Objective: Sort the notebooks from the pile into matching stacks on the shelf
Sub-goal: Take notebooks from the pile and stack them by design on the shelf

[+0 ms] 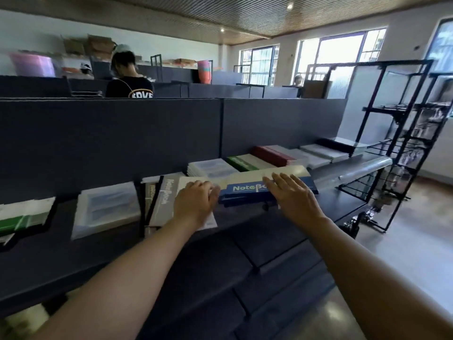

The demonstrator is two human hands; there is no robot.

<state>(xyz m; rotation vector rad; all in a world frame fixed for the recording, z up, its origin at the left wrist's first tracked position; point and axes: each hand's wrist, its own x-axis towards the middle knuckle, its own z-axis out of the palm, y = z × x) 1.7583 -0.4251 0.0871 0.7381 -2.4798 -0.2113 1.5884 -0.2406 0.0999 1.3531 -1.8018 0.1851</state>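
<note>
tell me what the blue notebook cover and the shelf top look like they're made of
Blue notebook: likely glossy coated card, since its printed cover catches a soft sheen. Shelf top: a matte dark surface, perhaps laminate or felt-like board; it shows no reflection, so the material stays uncertain.

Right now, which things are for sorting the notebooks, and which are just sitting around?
For the job:
- blue notebook under both hands
- grey notebook
- green stack
- red stack
- left hand, right hand
- shelf

Just sitting around:
- black wire rack
- cardboard boxes
</note>
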